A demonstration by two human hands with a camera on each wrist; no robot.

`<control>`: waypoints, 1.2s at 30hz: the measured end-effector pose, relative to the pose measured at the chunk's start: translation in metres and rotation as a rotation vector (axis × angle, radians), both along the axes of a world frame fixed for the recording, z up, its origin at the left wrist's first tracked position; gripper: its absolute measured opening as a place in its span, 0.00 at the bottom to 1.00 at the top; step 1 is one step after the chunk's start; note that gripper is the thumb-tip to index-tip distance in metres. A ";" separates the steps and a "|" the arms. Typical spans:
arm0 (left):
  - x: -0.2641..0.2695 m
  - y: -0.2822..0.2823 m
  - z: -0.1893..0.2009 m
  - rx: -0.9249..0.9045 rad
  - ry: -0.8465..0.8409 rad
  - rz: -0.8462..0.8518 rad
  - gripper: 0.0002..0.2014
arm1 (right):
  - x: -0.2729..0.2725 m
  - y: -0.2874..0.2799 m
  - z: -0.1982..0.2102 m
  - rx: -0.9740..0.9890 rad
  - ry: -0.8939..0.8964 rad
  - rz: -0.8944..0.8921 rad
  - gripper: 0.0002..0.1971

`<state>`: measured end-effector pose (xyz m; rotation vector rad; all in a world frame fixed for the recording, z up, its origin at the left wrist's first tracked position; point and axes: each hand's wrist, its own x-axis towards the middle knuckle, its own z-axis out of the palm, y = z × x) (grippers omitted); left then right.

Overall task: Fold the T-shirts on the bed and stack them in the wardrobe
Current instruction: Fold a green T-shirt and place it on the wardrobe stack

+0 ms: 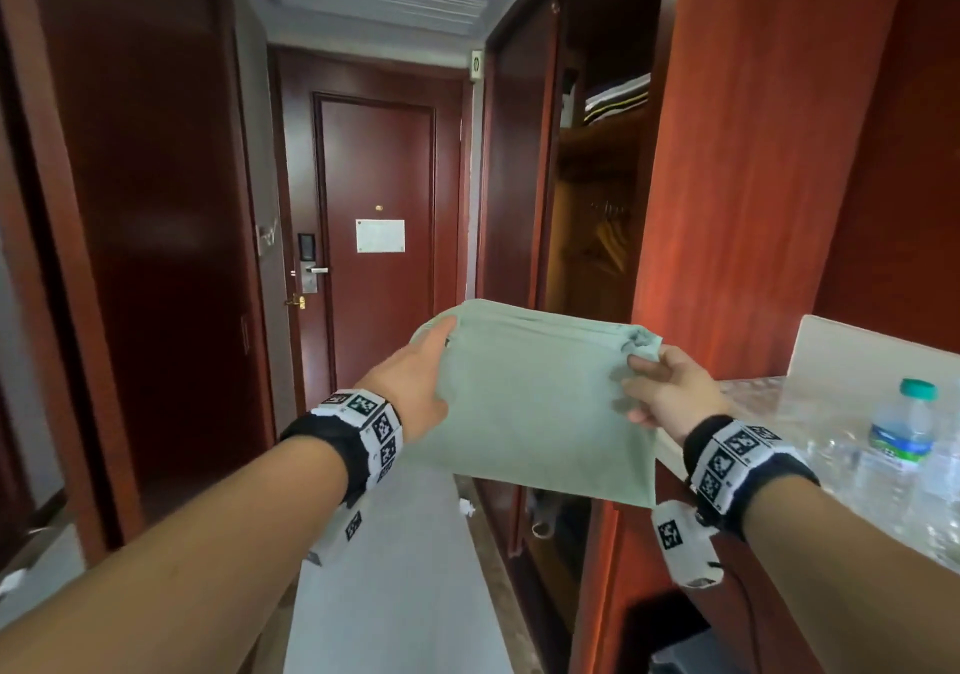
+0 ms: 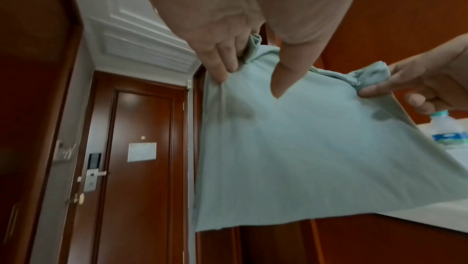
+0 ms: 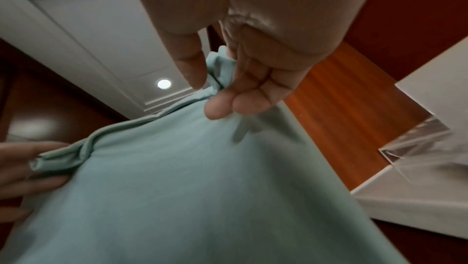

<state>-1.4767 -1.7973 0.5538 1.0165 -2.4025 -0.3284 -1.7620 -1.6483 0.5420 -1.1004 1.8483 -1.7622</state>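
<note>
The folded pale-green T-shirt [image 1: 535, 403] hangs in mid-air between both hands, in front of the person and short of the open wardrobe [image 1: 597, 164] — it is carried, not yet shelved. The left hand [image 1: 415, 382] clamps the shirt's left upper corner, thumb on top and fingers [image 2: 220, 62] pressed against the underside; the right hand [image 1: 670, 393] pinches the opposite corner, where the layers bunch into a small knot of cloth between thumb and curled fingers [image 3: 228, 106]. Holding the two far corners this way most likely keeps the folded layers taut and together so the bundle does not fall open on the way; the near edge droops below the wrists.

Both forearms reach forward at about the same height, wrists roughly level, palms turned inward toward the cloth. Up and beyond the right hand, a stack of folded shirts [image 1: 618, 99] already sits on the wardrobe's upper shelf — probably where this one goes, which would call for lifting both hands together. Just right of the right hand, a bench [image 1: 769, 398] carries a water bottle [image 1: 904, 429].
</note>
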 end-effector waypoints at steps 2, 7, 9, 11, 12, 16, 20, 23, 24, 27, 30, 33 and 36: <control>-0.008 -0.044 0.004 -0.063 -0.038 0.009 0.50 | -0.007 -0.039 0.005 0.000 0.081 -0.004 0.25; -0.036 -0.145 0.028 -0.318 -0.124 0.042 0.52 | -0.026 -0.137 0.029 0.036 0.303 -0.075 0.30; -0.051 -0.184 0.039 -0.460 -0.130 0.046 0.53 | -0.033 -0.172 0.040 0.062 0.370 -0.132 0.33; -0.066 -0.228 0.044 -0.609 -0.142 0.046 0.54 | -0.038 -0.202 0.050 0.076 0.410 -0.181 0.36; -0.074 -0.249 0.044 -0.649 -0.154 0.044 0.55 | -0.042 -0.216 0.053 0.085 0.432 -0.202 0.38; -0.111 -0.322 0.043 -0.753 -0.183 0.033 0.56 | -0.063 -0.272 0.059 0.132 0.538 -0.263 0.41; -0.149 -0.389 0.048 -0.806 -0.145 0.012 0.53 | -0.095 -0.331 0.065 0.105 0.603 -0.286 0.46; -0.179 -0.432 0.066 -0.819 -0.094 0.010 0.50 | -0.117 -0.373 0.077 0.069 0.671 -0.388 0.51; -0.189 -0.446 0.078 -0.826 -0.079 0.014 0.50 | -0.125 -0.387 0.084 0.054 0.700 -0.435 0.52; -0.218 -0.489 0.119 -0.837 -0.006 0.026 0.51 | -0.151 -0.430 0.118 0.024 0.763 -0.559 0.52; -0.243 -0.529 0.150 -0.853 0.092 0.053 0.53 | -0.168 -0.466 0.156 0.001 0.871 -0.632 0.50; -0.274 -0.574 0.168 -0.828 0.149 0.044 0.56 | -0.184 -0.496 0.194 -0.003 0.981 -0.716 0.50; -0.307 -0.619 0.187 -0.809 0.206 0.007 0.56 | -0.203 -0.521 0.226 0.044 1.086 -0.795 0.52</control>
